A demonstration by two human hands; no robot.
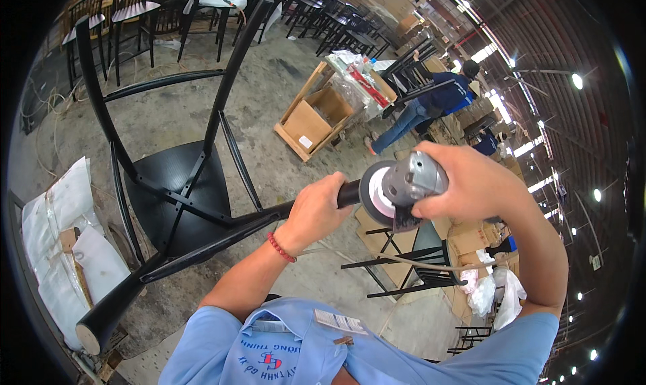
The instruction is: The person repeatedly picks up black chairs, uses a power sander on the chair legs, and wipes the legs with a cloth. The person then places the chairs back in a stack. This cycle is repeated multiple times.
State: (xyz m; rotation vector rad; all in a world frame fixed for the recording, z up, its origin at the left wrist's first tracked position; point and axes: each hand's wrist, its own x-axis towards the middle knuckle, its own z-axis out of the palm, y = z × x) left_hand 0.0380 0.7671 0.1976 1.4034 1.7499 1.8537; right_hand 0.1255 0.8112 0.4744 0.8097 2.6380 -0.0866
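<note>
Black chair (pixel 175 183), silver-grey grinder (pixel 417 176), light-blue shirt (pixel 303 334)

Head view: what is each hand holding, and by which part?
The left hand holds the black chair by one leg, near its end; the right hand holds a disc sander by its grey housing.

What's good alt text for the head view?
Right hand holds a grey disc tool at the end of a black chair leg gripped by the left hand; the upturned chair shows its underside. Behind: more dark chairs and another person.
</note>
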